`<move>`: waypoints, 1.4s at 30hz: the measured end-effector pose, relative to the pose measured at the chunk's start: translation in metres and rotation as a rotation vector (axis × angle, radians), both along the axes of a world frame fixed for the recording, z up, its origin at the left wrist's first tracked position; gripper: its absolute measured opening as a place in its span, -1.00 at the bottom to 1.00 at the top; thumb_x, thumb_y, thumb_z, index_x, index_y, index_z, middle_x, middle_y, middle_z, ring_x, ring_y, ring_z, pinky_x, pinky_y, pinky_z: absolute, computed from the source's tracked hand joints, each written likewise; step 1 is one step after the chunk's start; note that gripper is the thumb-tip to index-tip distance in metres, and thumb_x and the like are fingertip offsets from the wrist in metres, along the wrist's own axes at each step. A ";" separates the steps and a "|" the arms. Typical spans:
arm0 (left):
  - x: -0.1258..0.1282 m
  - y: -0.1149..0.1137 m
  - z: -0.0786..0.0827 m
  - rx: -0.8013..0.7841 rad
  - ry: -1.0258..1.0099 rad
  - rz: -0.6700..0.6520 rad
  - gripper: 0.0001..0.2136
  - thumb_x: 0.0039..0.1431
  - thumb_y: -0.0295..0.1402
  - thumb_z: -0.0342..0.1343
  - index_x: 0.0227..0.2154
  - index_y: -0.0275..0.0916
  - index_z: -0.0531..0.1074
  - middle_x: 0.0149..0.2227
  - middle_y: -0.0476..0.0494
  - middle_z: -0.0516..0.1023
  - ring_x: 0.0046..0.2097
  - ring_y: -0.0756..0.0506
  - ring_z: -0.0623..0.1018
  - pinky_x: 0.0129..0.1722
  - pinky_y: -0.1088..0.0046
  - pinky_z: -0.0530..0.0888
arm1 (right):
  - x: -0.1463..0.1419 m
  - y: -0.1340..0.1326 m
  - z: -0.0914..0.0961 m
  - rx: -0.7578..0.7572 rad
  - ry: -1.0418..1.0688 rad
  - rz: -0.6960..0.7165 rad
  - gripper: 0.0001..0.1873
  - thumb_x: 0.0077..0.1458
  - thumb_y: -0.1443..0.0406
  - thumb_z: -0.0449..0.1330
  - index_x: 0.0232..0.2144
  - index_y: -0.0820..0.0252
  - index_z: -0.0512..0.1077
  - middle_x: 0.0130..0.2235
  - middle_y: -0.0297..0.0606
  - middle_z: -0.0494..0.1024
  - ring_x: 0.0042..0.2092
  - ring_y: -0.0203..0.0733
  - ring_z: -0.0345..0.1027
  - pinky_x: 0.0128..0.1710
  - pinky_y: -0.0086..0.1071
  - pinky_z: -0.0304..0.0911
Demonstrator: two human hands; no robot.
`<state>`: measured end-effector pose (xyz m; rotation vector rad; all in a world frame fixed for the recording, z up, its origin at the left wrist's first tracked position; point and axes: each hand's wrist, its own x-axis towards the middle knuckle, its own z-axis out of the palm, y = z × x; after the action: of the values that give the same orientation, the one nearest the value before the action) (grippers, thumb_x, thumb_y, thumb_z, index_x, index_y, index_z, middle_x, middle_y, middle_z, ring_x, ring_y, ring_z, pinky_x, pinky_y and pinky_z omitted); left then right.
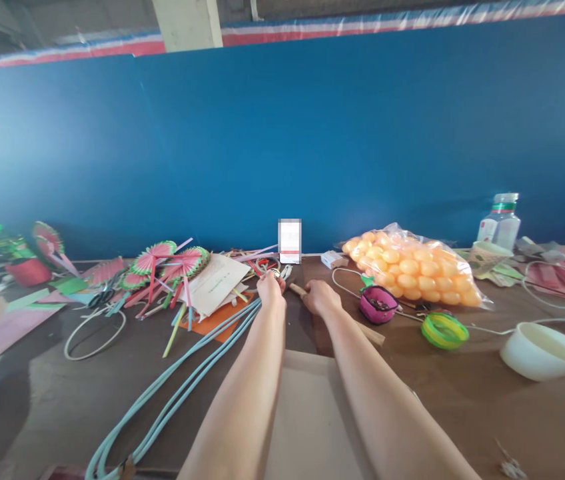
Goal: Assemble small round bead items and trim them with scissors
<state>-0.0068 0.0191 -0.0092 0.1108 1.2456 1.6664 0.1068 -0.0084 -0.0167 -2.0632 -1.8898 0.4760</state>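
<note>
A deep blue wall (282,133) rises behind the cluttered brown table (462,400), brightly lit.

A bag of orange balls (412,267), a white bowl (537,361), a plastic bottle (501,225) and paper fans (172,261) lie on the table (462,407).

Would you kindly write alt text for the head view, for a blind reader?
Two bare arms reach across a cluttered brown table: the right hand grips a wooden stick, the left hand curls beside pale blue tubing. Paper fans lie left, a bag of orange balls right.
</note>
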 end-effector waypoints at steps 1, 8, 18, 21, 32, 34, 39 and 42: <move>0.000 0.000 0.000 0.001 0.002 -0.006 -0.90 0.13 -0.47 0.15 -0.27 -0.31 0.42 -0.44 -0.06 0.43 -0.48 0.01 0.50 -0.53 0.56 0.45 | 0.000 0.000 0.000 -0.010 -0.005 0.006 -0.75 0.09 0.25 0.23 -0.16 0.10 0.57 0.02 -0.06 0.56 0.01 0.02 0.47 -0.11 -0.22 0.33; 0.001 -0.001 0.000 0.010 0.000 -0.017 -0.96 0.20 -0.44 0.12 -0.32 -0.31 0.39 -0.46 -0.06 0.43 -0.53 0.06 0.45 -0.52 0.59 0.44 | 0.000 0.001 -0.002 0.034 0.054 0.012 -0.76 0.15 0.15 0.20 -0.19 0.08 0.58 -0.04 -0.10 0.60 -0.01 -0.02 0.48 -0.12 -0.25 0.31; 0.003 -0.005 0.004 0.037 -0.023 -0.083 -0.96 0.19 -0.46 0.13 -0.31 -0.32 0.42 -0.46 -0.06 0.44 -0.52 0.05 0.45 -0.48 0.55 0.44 | -0.002 -0.004 0.008 0.199 0.174 -0.046 -0.74 0.18 0.28 0.11 -0.15 0.04 0.56 0.00 -0.19 0.57 -0.01 -0.09 0.46 -0.11 -0.31 0.29; 0.003 -0.004 0.004 0.035 -0.046 -0.098 -0.97 0.18 -0.46 0.12 -0.32 -0.32 0.41 -0.48 -0.06 0.43 -0.52 0.05 0.45 -0.48 0.56 0.44 | -0.004 -0.005 0.009 0.280 0.220 -0.035 -0.75 0.19 0.29 0.11 -0.18 0.03 0.57 -0.04 -0.23 0.58 -0.05 -0.12 0.46 -0.12 -0.33 0.29; 0.002 0.001 -0.006 0.030 -0.096 -0.133 -0.94 0.18 -0.43 0.18 -0.37 -0.25 0.41 -0.39 -0.08 0.48 -0.48 0.06 0.49 -0.41 0.57 0.48 | -0.016 -0.018 0.048 0.832 0.536 0.074 -0.75 0.17 0.24 0.10 -0.27 0.14 0.58 -0.20 -0.18 0.62 -0.27 -0.18 0.45 -0.18 -0.33 0.33; 0.003 0.000 -0.006 0.039 -0.098 -0.137 -0.95 0.19 -0.43 0.16 -0.36 -0.26 0.40 -0.41 -0.06 0.47 -0.50 0.07 0.48 -0.43 0.58 0.47 | -0.016 -0.017 0.061 0.849 0.543 0.052 -0.74 0.16 0.24 0.10 -0.25 0.14 0.58 -0.20 -0.19 0.63 -0.29 -0.19 0.45 -0.19 -0.33 0.33; 0.003 0.000 -0.004 0.017 -0.097 -0.160 -0.95 0.20 -0.41 0.14 -0.34 -0.28 0.39 -0.46 -0.04 0.45 -0.54 0.08 0.46 -0.48 0.60 0.45 | 0.007 -0.012 0.086 0.600 0.294 0.042 -0.78 0.12 0.28 0.12 -0.29 0.07 0.59 -0.17 -0.27 0.65 -0.22 -0.18 0.46 -0.18 -0.35 0.29; 0.003 0.001 -0.003 0.003 -0.101 -0.172 -0.94 0.19 -0.41 0.16 -0.33 -0.28 0.40 -0.46 -0.03 0.45 -0.54 0.07 0.47 -0.49 0.60 0.45 | 0.037 -0.022 0.095 0.424 0.005 0.027 -0.77 0.12 0.23 0.12 -0.32 0.03 0.60 -0.18 -0.27 0.65 -0.22 -0.14 0.45 -0.26 -0.35 0.22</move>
<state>-0.0039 0.0198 -0.0125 0.1302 1.1257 1.5066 0.1439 -0.0301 0.0782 -1.7575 -1.8266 0.0726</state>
